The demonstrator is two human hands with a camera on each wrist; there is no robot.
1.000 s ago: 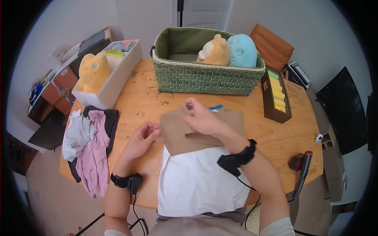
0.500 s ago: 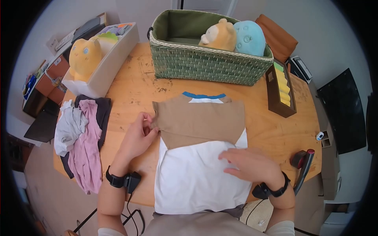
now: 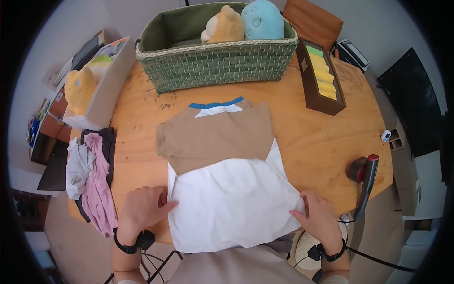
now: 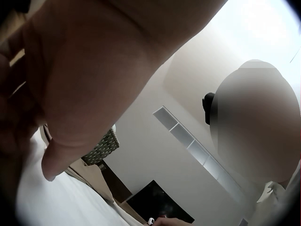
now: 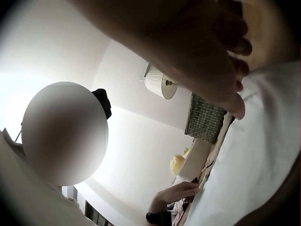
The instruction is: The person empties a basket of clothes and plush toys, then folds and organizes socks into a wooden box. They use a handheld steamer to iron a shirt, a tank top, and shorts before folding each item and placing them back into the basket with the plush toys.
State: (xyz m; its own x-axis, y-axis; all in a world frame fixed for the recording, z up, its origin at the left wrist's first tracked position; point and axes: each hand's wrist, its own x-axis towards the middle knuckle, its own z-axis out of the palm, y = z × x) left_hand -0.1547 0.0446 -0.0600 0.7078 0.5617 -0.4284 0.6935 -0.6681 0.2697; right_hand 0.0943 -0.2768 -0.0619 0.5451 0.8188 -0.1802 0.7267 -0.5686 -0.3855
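A short-sleeved T-shirt (image 3: 227, 203) lies flat before me, white below, with brown shoulders and a blue neckband. At its left side my left hand (image 3: 144, 210) pinches the white edge, thumb on top of the cloth. Opposite it, my right hand (image 3: 319, 215) pinches the right edge, where the cloth is drawn out to a point. In the left wrist view the thumb (image 4: 56, 162) lies over the white cloth, the other fingers in shadow. The right wrist view has the thumb (image 5: 235, 106) at the shirt's edge, the fingers bent beside it.
A green woven basket (image 3: 217, 66) with two plush toys stands at the back. Left are a white box (image 3: 101, 94) with a yellow plush and a clothes pile (image 3: 94, 170). Right are a brown box (image 3: 324, 102) of rolled yellow cloths and a dark-handled device (image 3: 366, 184).
My right hand has left the brown upper part and come down to the right edge. My left hand has slid down from the left sleeve to the white side. The shirt's upper part now lies flat.
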